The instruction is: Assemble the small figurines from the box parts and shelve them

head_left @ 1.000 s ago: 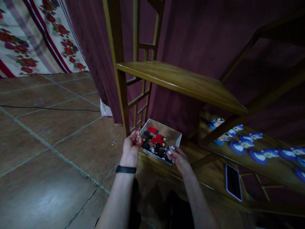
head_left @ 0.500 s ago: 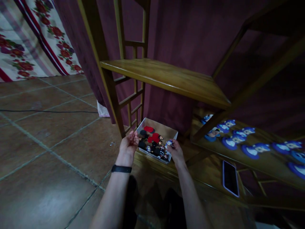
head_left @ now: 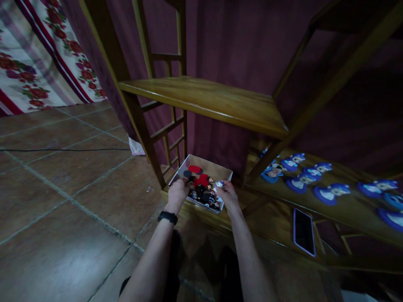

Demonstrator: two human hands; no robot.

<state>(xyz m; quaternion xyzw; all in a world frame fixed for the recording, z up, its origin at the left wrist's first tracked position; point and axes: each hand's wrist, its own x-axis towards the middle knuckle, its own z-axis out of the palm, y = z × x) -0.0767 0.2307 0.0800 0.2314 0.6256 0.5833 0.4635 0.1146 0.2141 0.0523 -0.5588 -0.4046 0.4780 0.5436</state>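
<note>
A small open cardboard box [head_left: 220, 170] holds several little figures in red and black. It rests on the bottom board of a wooden shelf unit. My left hand [head_left: 178, 193] reaches into the box's near left side with curled fingers on the figures; what it grips is hidden. My right hand [head_left: 227, 193] is at the box's near right corner, pinching a small blue and white figure [head_left: 219, 184]. A black band sits on my left wrist.
A wooden shelf board [head_left: 204, 100] juts out just above the box. To the right, a lower board [head_left: 346, 209] carries several blue and white figures, and a phone [head_left: 303, 231] lies face up. Maroon curtain behind, tiled floor [head_left: 63, 201] and a black cable to the left.
My left hand has moved from the box's left edge into the box. My right hand keeps the blue and white figure. The view has shifted left.
</note>
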